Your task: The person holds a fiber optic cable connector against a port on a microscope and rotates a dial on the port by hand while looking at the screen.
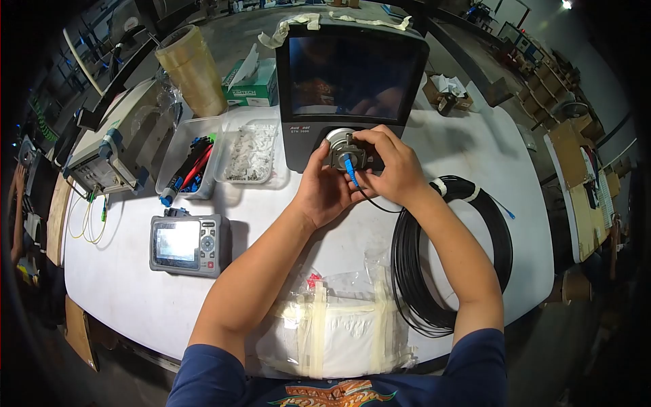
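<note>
A blue fiber-optic connector [350, 171] on a black cable sits in the round metal adapter mount [341, 145] on the front of a dark inspection monitor [347, 78]. My left hand [321, 190] cups this mount from the left and below, its thumb along the mount's side. From the right, my right hand [395, 166] curls around the same mount. Its index finger rests at a small knob on top, and its thumb is close beside the connector. Some fingertips are hidden behind the hands and mount. The cable runs to a black cable coil [503, 241] under my right forearm.
A grey handheld tester [186, 244] lies at left. Behind it stand a bin of tools [182, 186], a tub of small white pieces [249, 154], a tape roll [192, 71] and a green wipes box [252, 85]. A taped plastic package [346, 332] lies in front of me.
</note>
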Demonstrator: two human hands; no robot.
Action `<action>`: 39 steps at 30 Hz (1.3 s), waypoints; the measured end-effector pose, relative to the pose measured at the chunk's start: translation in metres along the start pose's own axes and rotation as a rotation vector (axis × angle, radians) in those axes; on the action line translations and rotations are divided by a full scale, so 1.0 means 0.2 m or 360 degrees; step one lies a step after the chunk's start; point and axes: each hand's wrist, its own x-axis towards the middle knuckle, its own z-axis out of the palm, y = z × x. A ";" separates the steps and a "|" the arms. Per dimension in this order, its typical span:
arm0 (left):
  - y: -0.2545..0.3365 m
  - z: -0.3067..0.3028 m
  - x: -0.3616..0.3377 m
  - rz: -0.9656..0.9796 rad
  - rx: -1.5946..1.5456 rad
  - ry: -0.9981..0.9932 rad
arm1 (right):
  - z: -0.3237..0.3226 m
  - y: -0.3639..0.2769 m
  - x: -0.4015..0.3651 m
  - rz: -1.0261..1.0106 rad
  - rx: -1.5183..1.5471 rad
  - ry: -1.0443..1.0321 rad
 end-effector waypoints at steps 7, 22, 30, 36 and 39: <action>0.01 0.03 -0.02 0.0002 -0.0090 0.0068 | -0.01 -0.02 0.00 0.0052 -0.0030 -0.0109; 0.01 0.01 -0.01 -0.0020 0.0124 0.0205 | 0.00 -0.02 0.00 -0.0025 -0.0110 -0.0109; 0.00 0.00 -0.01 -0.0015 0.0156 0.0257 | -0.01 -0.02 0.00 -0.0027 -0.0080 -0.0120; -0.01 0.02 -0.02 0.0013 -0.0011 0.0230 | 0.00 0.01 -0.01 -0.0031 -0.0133 -0.0130; -0.01 0.04 -0.03 0.0039 -0.0059 0.0136 | 0.00 0.01 -0.01 0.0004 -0.0113 -0.0141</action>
